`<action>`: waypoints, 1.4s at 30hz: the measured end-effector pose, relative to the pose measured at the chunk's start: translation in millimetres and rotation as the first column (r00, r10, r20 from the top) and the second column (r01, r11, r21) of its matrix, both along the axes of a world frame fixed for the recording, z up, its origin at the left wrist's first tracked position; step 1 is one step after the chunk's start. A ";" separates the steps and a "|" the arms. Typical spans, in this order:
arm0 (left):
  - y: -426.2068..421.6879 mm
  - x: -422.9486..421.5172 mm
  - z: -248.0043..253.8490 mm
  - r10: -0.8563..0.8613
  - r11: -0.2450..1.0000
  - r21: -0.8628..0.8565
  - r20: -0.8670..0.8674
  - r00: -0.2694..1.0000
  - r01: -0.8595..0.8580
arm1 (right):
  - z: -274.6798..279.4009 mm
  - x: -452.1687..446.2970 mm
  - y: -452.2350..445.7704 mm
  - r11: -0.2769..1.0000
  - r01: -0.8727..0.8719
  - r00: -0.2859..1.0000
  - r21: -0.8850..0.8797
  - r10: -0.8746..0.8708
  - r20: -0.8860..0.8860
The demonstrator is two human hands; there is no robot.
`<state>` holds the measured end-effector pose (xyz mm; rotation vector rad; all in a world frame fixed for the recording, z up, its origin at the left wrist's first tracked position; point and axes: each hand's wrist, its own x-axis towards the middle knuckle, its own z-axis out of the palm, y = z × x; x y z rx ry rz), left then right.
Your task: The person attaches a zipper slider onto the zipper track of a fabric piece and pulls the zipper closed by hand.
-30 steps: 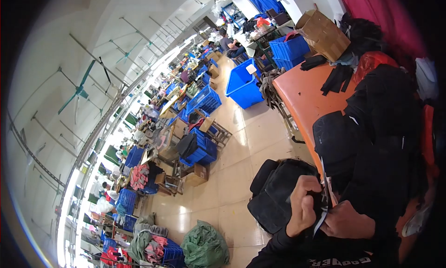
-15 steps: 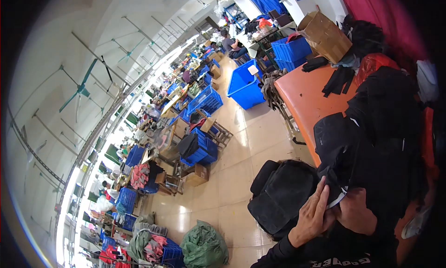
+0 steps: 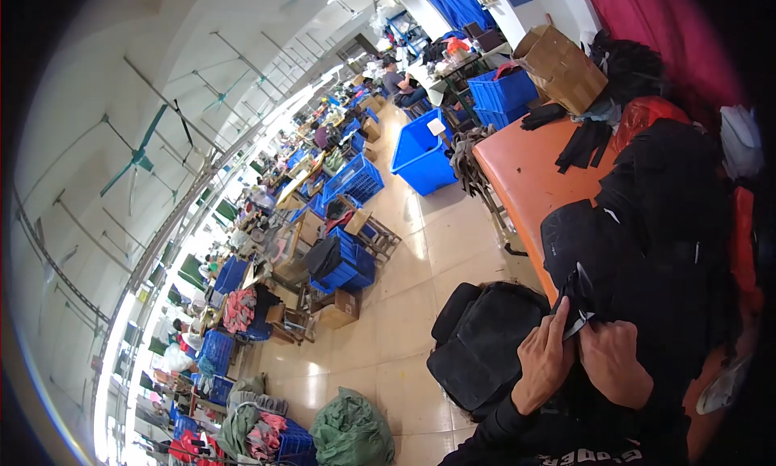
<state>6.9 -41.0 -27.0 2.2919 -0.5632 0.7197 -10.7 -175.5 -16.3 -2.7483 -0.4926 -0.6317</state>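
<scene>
Over there, a cardboard box (image 3: 560, 68) sits at the worktop's (image 3: 533, 171) far edge, fabric strips (image 3: 580, 147) before it. A garment pile (image 3: 667, 215) spreads along the right side. At the left edge, toward the near end, a fabric piece (image 3: 575, 292) lies between left hand (image 3: 543, 365) and right hand (image 3: 616, 362). A tub (image 3: 425, 173) stands on the floor (image 3: 420, 328) past the far left corner.

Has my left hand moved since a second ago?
Yes, slightly rightward in the picture, judged against the black item on the floor: your left hand now covers less of it.
</scene>
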 end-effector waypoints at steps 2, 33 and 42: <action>0.6 -0.4 -1.7 0.019 1.000 0.004 0.013 1.000 -0.020 | -3.0 1.1 1.3 1.000 -0.012 0.999 -0.001 0.012 -0.033; 11.2 -15.2 -11.2 0.172 0.976 0.147 -0.074 0.982 -0.160 | -13.1 18.8 -14.5 0.941 -0.263 0.956 0.214 0.284 -0.071; 9.3 -15.6 -15.9 0.135 0.987 0.097 -0.090 0.987 -0.126 | -10.2 15.7 -18.4 0.936 -0.275 0.947 0.220 0.303 -0.103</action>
